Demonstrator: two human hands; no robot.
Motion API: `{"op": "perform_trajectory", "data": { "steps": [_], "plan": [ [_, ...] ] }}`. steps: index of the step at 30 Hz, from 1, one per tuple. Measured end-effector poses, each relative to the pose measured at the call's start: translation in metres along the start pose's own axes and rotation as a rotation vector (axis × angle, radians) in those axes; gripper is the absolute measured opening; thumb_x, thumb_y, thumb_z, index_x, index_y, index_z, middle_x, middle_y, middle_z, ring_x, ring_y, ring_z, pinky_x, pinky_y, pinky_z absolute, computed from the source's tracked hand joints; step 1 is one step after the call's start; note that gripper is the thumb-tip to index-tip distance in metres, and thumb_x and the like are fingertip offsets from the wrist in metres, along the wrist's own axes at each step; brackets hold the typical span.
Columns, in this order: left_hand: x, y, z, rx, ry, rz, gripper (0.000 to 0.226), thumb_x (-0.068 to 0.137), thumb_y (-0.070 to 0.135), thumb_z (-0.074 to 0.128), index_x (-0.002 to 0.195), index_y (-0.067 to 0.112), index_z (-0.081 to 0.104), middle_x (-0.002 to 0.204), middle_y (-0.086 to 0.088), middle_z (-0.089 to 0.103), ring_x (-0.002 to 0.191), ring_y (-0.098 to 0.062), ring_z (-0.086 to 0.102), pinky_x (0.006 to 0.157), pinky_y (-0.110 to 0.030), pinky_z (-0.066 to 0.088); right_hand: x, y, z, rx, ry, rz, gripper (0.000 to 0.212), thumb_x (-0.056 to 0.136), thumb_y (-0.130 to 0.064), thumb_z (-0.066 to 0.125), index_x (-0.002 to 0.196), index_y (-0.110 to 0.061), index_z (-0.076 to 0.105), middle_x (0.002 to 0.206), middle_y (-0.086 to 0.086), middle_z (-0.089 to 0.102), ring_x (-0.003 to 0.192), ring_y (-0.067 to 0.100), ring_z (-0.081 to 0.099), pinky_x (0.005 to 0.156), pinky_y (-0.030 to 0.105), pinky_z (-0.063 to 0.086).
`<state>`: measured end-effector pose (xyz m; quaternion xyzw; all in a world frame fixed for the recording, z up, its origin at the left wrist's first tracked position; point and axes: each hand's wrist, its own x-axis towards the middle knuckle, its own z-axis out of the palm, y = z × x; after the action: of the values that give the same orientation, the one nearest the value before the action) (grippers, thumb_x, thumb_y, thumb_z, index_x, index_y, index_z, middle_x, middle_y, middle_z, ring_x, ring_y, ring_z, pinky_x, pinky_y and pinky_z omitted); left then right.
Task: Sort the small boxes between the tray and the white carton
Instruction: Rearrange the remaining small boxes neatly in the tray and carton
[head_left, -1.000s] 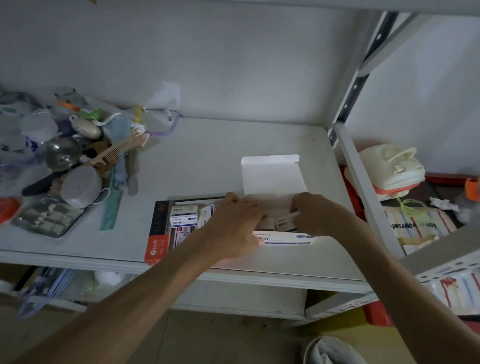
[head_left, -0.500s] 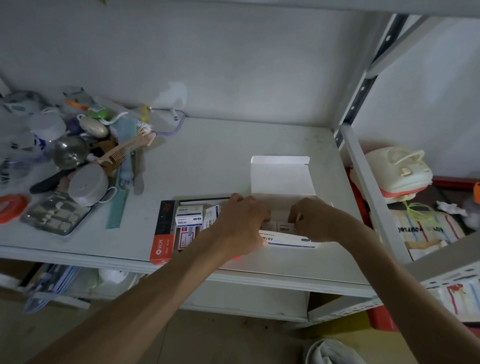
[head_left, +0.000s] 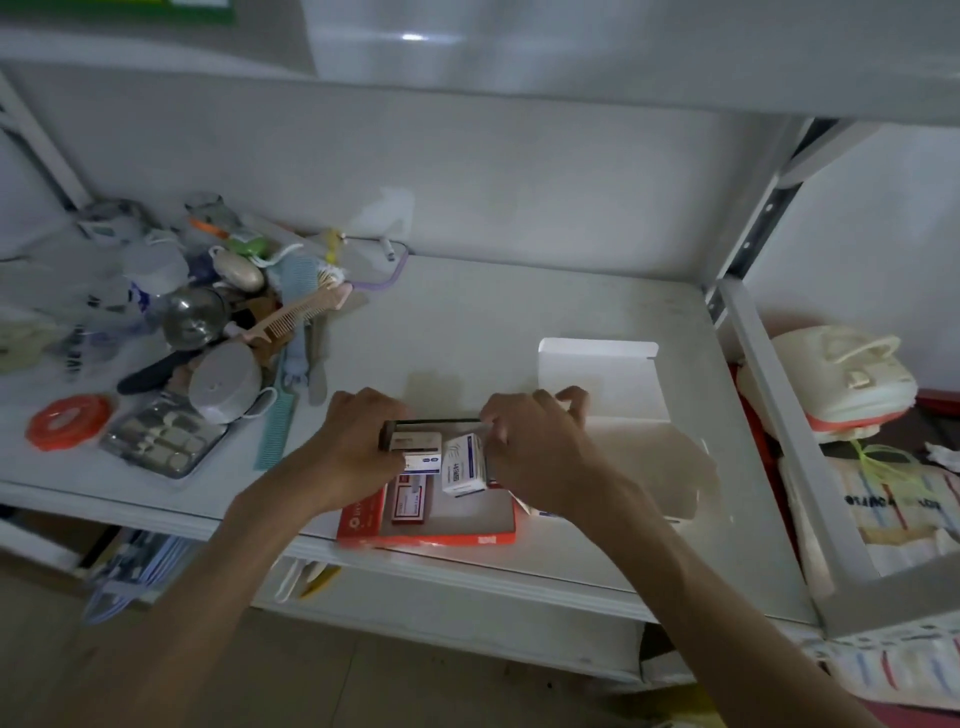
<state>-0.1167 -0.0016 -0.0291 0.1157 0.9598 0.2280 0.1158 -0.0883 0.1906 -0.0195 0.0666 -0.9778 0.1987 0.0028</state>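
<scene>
A shallow red tray (head_left: 431, 538) lies at the shelf's front edge. In it are a white box with blue marks (head_left: 425, 451), a white box with blue print (head_left: 461, 464) standing tilted, and a red-and-white box (head_left: 409, 501). My left hand (head_left: 358, 441) is at the tray's far-left corner, thumb and fingers closed on the box with blue marks. My right hand (head_left: 535, 452) pinches the right side of the blue-print box. Its forefinger reaches toward the white carton (head_left: 654, 457), whose flap (head_left: 597, 371) stands open just to the right. Another box edge shows under my right wrist.
A pile of clutter fills the shelf's left: combs (head_left: 291, 322), a metal bowl (head_left: 195, 317), a grey round lid (head_left: 224, 382), an orange lid (head_left: 67, 420) and a blister pack (head_left: 161, 441). A grey upright (head_left: 763, 426) bounds the right, with a cream bag (head_left: 836, 374) beyond it.
Both hands have moved left from the white carton to the tray, and now close on the small boxes there. The camera has tipped up and back, showing the shelf above.
</scene>
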Motion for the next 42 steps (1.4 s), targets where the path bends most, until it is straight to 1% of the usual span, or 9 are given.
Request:
{"op": "perform_trajectory", "data": {
  "steps": [5, 12, 15, 18, 22, 26, 32, 38, 42],
  "plan": [
    [0.000, -0.012, 0.009, 0.048, -0.007, 0.046, 0.041, 0.083, 0.031, 0.065, 0.121, 0.022, 0.054, 0.112, 0.004, 0.037, 0.105, -0.010, 0.025, 0.095, -0.037, 0.046, 0.012, -0.016, 0.010, -0.293, -0.240, -0.076, 0.052, 0.078, -0.033, 0.069, 0.124, -0.017, 0.049, 0.116, 0.006, 0.061, 0.121, 0.029, 0.046, 0.111, 0.057, 0.011],
    [-0.004, -0.008, 0.010, 0.014, 0.228, 0.147, 0.034, 0.075, 0.026, 0.074, 0.102, 0.028, 0.054, 0.100, 0.008, 0.055, 0.101, -0.012, 0.046, 0.067, -0.017, 0.041, 0.007, 0.002, 0.009, -0.072, -0.122, -0.129, 0.054, 0.073, -0.015, 0.073, 0.119, -0.029, 0.051, 0.114, -0.002, 0.058, 0.114, 0.019, 0.051, 0.111, 0.046, 0.009],
    [-0.010, -0.002, 0.007, -0.117, 0.307, 0.191, 0.039, 0.074, 0.022, 0.077, 0.104, 0.031, 0.054, 0.101, 0.012, 0.054, 0.102, -0.008, 0.051, 0.074, -0.026, 0.056, -0.006, 0.012, -0.004, 0.250, -0.031, -0.087, 0.058, 0.066, -0.003, 0.078, 0.109, -0.033, 0.054, 0.105, -0.011, 0.066, 0.099, 0.010, 0.056, 0.103, 0.034, 0.033],
    [-0.013, 0.010, 0.003, -0.196, 0.313, 0.271, 0.040, 0.073, 0.025, 0.079, 0.105, 0.032, 0.056, 0.104, 0.013, 0.055, 0.103, -0.007, 0.052, 0.071, -0.021, 0.055, -0.023, 0.024, -0.022, 0.554, 0.017, -0.038, 0.055, 0.064, -0.002, 0.087, 0.106, -0.025, 0.060, 0.102, -0.018, 0.067, 0.100, 0.007, 0.064, 0.074, 0.021, 0.057],
    [-0.011, 0.034, 0.001, -0.241, 0.291, 0.356, 0.038, 0.072, 0.026, 0.080, 0.103, 0.028, 0.058, 0.105, 0.013, 0.060, 0.098, -0.004, 0.053, 0.070, -0.011, 0.047, -0.041, 0.040, -0.037, 0.545, 0.066, 0.074, 0.056, 0.061, -0.018, 0.092, 0.104, -0.024, 0.057, 0.092, -0.025, 0.061, 0.090, 0.001, 0.061, 0.061, 0.000, 0.048],
    [-0.005, 0.057, 0.011, -0.275, 0.241, 0.425, 0.037, 0.071, 0.022, 0.081, 0.102, 0.026, 0.060, 0.104, 0.010, 0.064, 0.098, -0.004, 0.056, 0.074, -0.016, 0.050, -0.050, 0.060, -0.035, 0.489, 0.187, 0.203, 0.068, 0.050, -0.052, 0.088, 0.101, -0.032, 0.049, 0.101, -0.014, 0.067, 0.093, 0.013, 0.068, 0.070, 0.029, 0.063],
    [0.008, 0.080, 0.026, -0.275, 0.199, 0.474, 0.036, 0.069, 0.020, 0.082, 0.098, 0.023, 0.061, 0.099, 0.007, 0.063, 0.091, -0.004, 0.057, 0.072, -0.015, 0.050, -0.061, 0.084, -0.035, 0.476, 0.269, 0.268, 0.064, 0.064, -0.019, 0.090, 0.117, -0.023, 0.054, 0.097, -0.011, 0.059, 0.082, 0.004, 0.058, 0.058, -0.004, 0.049],
    [0.015, 0.090, 0.034, -0.260, 0.172, 0.464, 0.038, 0.068, 0.021, 0.082, 0.099, 0.024, 0.060, 0.099, 0.008, 0.063, 0.091, -0.005, 0.057, 0.073, -0.020, 0.052, -0.069, 0.095, -0.028, 0.472, 0.262, 0.296, 0.072, 0.076, -0.021, 0.083, 0.137, -0.040, 0.049, 0.099, -0.006, 0.056, 0.103, 0.025, 0.055, 0.082, 0.044, 0.062],
    [0.021, 0.095, 0.039, -0.243, 0.139, 0.448, 0.038, 0.069, 0.020, 0.080, 0.102, 0.023, 0.061, 0.101, 0.006, 0.063, 0.089, -0.006, 0.057, 0.070, -0.019, 0.052, -0.068, 0.099, -0.020, 0.437, 0.301, 0.304, 0.062, 0.073, -0.032, 0.084, 0.126, -0.033, 0.053, 0.103, -0.001, 0.060, 0.103, 0.025, 0.058, 0.072, 0.028, 0.063]
  ]
}}
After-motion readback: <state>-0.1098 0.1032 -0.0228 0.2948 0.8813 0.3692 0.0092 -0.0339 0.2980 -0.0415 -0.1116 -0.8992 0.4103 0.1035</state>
